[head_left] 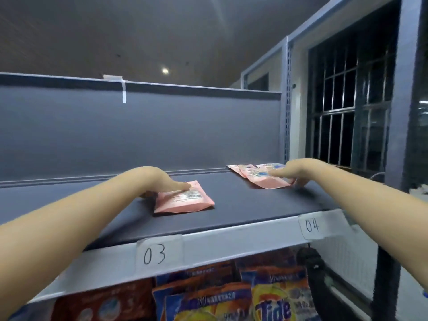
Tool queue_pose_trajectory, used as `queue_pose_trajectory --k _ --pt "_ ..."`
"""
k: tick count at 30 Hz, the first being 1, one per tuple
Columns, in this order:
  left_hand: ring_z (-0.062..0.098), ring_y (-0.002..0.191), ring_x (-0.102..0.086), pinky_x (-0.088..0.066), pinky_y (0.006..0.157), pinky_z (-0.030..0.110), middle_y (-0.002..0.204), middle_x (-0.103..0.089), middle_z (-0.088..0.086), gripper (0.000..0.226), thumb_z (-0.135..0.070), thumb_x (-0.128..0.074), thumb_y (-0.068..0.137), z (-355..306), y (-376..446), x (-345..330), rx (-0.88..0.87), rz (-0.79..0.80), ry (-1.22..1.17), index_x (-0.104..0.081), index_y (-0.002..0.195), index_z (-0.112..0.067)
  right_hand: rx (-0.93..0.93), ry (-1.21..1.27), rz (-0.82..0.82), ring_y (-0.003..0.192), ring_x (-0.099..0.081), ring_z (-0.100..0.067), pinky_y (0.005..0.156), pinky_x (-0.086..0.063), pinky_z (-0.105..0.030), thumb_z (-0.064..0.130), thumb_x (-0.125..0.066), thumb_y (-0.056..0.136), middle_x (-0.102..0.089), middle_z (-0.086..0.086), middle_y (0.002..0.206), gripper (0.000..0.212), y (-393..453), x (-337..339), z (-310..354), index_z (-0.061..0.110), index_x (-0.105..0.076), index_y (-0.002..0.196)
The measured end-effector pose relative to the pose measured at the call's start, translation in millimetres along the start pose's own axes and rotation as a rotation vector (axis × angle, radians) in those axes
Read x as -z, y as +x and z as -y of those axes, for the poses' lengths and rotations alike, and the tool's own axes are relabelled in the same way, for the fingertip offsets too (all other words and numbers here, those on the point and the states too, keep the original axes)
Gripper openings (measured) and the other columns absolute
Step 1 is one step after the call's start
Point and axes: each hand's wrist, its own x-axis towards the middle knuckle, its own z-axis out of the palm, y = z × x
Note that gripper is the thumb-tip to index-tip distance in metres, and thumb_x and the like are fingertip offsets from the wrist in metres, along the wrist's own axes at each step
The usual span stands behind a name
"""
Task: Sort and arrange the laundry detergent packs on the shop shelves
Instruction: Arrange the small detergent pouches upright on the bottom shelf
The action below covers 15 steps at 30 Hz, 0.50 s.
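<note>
Both hands are up on the top shelf [231,205]. The left hand [159,179] lies flat, fingers straight, on a single pink pack [185,201] above label 03 [154,253]; the right hand [294,171] presses open on the pink pile [261,179] near label 04 [312,225].

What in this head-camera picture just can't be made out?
- Left hand: its fingers lie behind the single pink pack, so the grip is unclear.
- Right hand: the fingers past the pink pile are hidden.
- How many packs the pile holds: they overlap.
- Print on the pink packs: too small and blurred.
- Lower-shelf Tide bags: cut off by the bottom edge.
</note>
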Motion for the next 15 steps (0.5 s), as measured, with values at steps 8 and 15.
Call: queue_pose_trajectory --k 8,15 --pt "0.022 0.073 -0.065 -0.054 0.070 0.028 0.089 -0.070 0.007 0.046 -0.042 -0.078 0.074 -8.8 31.1 7.8 -0.055 0.108 -0.346 -0.062 0.098 -0.006 0.024 0.329 0.206 0.067 -0.055 -0.016 0.059 -0.043 -0.023 0.016 -0.077 0.078 -0.060 -0.003 0.075 0.024 64.1 -10.8 26.3 0.009 -0.056 0.087" --pt "0.013 0.064 -0.070 -0.058 0.057 0.026 0.077 -0.073 -0.001 0.016 -0.009 -0.056 0.092 1.0 8.7 8.3 -0.346 0.182 -0.946 -0.058 0.104 -0.021 0.338 0.681 0.206 0.060 -0.067 -0.016 0.055 -0.057 -0.028 -0.004 -0.055 0.090 -0.067 -0.007 0.082 0.016 24.9 -10.1 40.9 0.012 -0.054 0.089"
